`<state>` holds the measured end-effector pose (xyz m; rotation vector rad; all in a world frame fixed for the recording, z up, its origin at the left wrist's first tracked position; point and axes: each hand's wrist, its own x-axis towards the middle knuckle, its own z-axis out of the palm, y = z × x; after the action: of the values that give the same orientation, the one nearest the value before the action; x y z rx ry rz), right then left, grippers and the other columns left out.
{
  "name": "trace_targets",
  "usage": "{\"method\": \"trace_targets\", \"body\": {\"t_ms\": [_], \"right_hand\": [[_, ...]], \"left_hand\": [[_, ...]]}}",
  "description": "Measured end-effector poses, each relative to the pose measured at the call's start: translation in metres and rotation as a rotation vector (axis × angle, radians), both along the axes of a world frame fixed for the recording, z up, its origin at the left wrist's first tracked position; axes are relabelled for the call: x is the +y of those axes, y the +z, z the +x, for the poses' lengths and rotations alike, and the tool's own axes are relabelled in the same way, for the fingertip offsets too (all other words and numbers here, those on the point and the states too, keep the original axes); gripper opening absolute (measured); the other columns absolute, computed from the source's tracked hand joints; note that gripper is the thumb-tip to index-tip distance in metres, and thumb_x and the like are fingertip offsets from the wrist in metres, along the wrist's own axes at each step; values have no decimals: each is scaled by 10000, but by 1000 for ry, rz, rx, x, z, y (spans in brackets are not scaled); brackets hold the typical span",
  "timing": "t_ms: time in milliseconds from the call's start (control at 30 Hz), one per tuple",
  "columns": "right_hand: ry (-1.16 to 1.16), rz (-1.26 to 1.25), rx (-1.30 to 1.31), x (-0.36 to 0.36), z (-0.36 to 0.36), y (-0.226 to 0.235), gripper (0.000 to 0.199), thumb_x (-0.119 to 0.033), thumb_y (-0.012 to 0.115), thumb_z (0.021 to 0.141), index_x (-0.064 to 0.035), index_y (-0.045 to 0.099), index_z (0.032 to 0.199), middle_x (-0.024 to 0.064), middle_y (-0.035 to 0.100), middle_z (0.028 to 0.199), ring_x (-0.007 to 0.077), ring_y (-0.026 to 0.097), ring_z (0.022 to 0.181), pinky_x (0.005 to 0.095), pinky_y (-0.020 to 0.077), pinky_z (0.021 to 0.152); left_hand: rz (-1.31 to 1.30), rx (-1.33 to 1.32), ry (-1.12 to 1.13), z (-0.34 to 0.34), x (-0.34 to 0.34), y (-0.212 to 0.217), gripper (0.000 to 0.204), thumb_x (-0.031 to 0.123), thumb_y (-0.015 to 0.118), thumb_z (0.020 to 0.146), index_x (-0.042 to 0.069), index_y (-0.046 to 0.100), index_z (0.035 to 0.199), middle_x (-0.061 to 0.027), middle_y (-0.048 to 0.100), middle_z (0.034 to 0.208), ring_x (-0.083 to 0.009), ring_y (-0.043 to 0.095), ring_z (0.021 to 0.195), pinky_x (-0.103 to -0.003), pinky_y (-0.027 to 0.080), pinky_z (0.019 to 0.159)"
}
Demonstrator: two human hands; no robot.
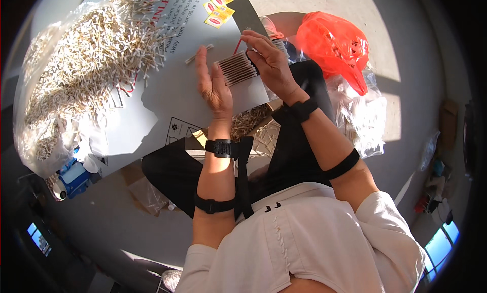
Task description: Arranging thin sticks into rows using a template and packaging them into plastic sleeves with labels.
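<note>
Surface: one pale-grey flat tabletop (132, 133), part sunlit, part shadowed, above a grey floor (401, 156).
Left side: one large heap of slim white-tipped cotton swabs (96, 54), spilling from a clear plastic bag.
Right side, off the table: one translucent red plastic bag (324, 44), above crumpled clear plastic (357, 118).
Task item: one flat row of brownish slim sticks (237, 69), near the table edge, between the hands.
Left hand (215, 87): I see fingers extended and spread from the thumb, which is at the row's left end.
Right hand (271, 64): fingers bent at the row's right end; I cannot tell whether they grip it.
Writing: large red and smaller black lettering on the tabletop; yellow-and-white cards (218, 11) bearing red oval marks.
</note>
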<state>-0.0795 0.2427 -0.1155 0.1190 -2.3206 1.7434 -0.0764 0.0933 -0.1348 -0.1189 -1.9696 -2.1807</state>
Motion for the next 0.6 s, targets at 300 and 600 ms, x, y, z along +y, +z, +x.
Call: {"method": "trace_targets", "body": {"t_ms": [300,600], "right_hand": [[320,898,170,33,6,-3,557,-208,706,822,-117,536,1345,57,473,1456,229,393,1383,409,268,1178],[304,1045,312,37,9,-14,479,-238,610,902,-128,524,1359,44,468,1461,213,427,1358,428,267,1175]], "left_hand": [[-1328,138,-235,24,-12,16,794,488,541,924,52,258,1524,-160,220,1592,-317,169,1487,-531,112,1186],[-1361,120,-266,25,-9,12,825,483,580,904,31,267,1518,-164,214,1595,-303,157,1492,-530,95,1192]]}}
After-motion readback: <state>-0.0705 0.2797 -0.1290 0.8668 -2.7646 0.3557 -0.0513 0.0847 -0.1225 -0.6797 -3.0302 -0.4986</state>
